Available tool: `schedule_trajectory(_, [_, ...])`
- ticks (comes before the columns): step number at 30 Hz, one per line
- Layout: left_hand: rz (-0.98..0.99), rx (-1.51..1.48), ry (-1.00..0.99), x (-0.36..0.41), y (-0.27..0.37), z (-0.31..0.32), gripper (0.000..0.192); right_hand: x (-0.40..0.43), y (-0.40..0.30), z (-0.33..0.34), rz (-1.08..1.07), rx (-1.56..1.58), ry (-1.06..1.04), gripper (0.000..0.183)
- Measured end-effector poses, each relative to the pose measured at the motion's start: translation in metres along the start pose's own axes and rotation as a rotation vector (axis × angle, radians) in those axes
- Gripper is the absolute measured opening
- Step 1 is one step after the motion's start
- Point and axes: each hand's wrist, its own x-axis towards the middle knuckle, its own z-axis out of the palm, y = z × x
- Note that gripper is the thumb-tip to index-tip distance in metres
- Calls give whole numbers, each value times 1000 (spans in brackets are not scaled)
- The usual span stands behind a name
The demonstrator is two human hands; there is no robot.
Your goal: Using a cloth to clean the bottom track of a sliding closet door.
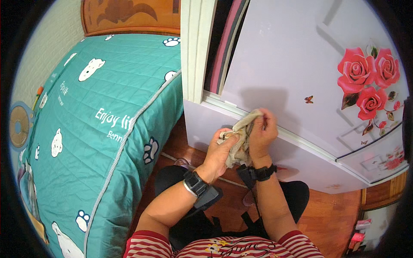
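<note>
A crumpled, stained cream cloth [239,154] is bunched between my two hands, in front of the wardrobe. My left hand [217,154] grips its left side, with the thumb pressed on top. On the other side my right hand [263,137] holds the upper part of the cloth and is blurred. Just beyond both hands runs the white sliding-door track [290,137] at the foot of the lilac wardrobe door [277,58]. The door stands partly slid aside, and pink and grey striped fabric [223,48] shows in the gap.
At the left is a bed with a teal quilted cover [106,87] and a wooden headboard [129,16]. A fan [20,124] stands at the far left. Rose decals [358,69] decorate the door. Wooden flooring [329,216] lies below, and my knees are near the wardrobe base [213,129].
</note>
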Motion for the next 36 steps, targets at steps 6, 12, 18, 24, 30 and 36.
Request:
schedule_trajectory(6, [-15, 79, 78, -2, 2, -3, 27, -5, 6, 12, 29, -48, 24, 18])
schedule_trajectory(12, [-49, 42, 96, -4, 6, 0, 30, 10, 14, 15, -277, -214, -331, 22])
schedule_trajectory(18, [16, 50, 94, 2, 2, -15, 31, 16, 4, 28, -521, -280, -477, 23])
schedule_trajectory(24, [72, -37, 197, 6, 11, -18, 29, 16, 2, 54, -535, -167, -462, 24])
schedule_trajectory(30, [113, -23, 222, 10, 4, -15, 28, 15, 9, 56, -614, -237, -388, 18])
schedule_trajectory(36, [127, -32, 253, 14, -1, -10, 25, 13, 10, 54, -648, -225, -348, 14])
